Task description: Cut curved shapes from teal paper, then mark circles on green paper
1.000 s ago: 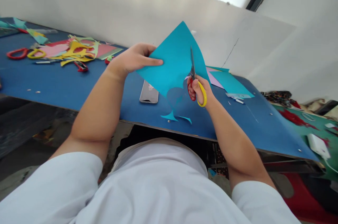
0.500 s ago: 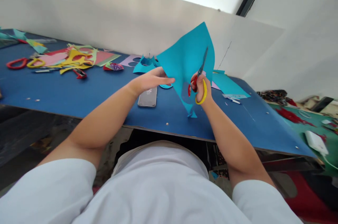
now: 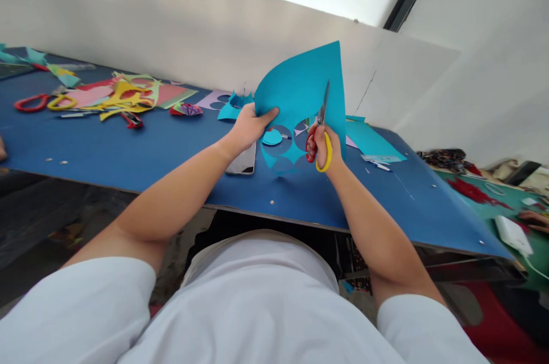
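Observation:
A turquoise paper sheet (image 3: pixel 295 81) is held up over the table, bowed, with round holes cut through its lower part. My left hand (image 3: pixel 251 127) pinches its left edge, thumb in front and fingers hidden behind. In my right hand (image 3: pixel 332 150) are scissors (image 3: pixel 325 102) with a red and a yellow handle loop. Their blades point upward in front of the sheet and look closed. Through one hole, turquoise paper circles (image 3: pixel 271 136) show on the table. A smartphone (image 3: pixel 242 166) lies below my left wrist.
Across the blue table (image 3: pixel 171 164), yellow paper scraps (image 3: pixel 126 98), other scissors (image 3: pixel 32 103) and a red cutter (image 3: pixel 132 120) lie to the left. More turquoise paper (image 3: pixel 375 138) and a ruler (image 3: pixel 381 158) lie right. Another person's hand (image 3: pixel 536 218) shows at the far right.
My left hand has risen and closed on the sheet's left edge. The sheet has turned and flattened, showing its round holes. A person's hand has appeared at each side edge.

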`<control>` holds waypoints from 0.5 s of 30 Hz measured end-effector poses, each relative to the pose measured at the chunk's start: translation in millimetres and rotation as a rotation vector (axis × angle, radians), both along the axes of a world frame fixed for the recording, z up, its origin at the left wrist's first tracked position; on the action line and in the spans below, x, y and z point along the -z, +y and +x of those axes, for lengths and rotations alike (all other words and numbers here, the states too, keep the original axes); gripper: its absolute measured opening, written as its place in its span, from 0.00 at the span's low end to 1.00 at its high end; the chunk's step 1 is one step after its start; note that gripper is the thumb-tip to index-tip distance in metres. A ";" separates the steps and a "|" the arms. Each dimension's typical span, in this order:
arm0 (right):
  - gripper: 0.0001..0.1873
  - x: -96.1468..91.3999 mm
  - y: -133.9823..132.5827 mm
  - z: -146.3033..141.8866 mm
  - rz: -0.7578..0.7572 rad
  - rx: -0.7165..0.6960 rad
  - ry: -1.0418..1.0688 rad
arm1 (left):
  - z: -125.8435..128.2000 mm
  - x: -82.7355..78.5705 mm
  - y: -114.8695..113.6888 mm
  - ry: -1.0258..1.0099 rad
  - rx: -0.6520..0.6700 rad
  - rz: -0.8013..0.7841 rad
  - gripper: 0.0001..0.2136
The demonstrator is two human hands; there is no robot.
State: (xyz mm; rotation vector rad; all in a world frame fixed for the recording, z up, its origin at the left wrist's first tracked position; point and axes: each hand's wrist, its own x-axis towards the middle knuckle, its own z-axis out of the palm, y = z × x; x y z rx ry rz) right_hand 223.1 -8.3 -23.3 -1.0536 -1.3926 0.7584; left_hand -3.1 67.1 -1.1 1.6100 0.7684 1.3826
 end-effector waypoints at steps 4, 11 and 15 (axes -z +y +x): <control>0.51 1.7 2.8 2.5 -0.023 -0.006 -0.029 | -0.9 -0.5 -3.0 -0.012 0.010 0.030 0.25; 0.52 5.5 5.9 4.1 -0.048 -0.005 -0.049 | -11.5 -12.6 -3.0 0.160 -0.127 0.166 0.22; 0.52 6.9 7.6 3.7 -0.050 -0.013 -0.089 | -15.1 -17.8 -4.8 0.161 -0.120 0.179 0.22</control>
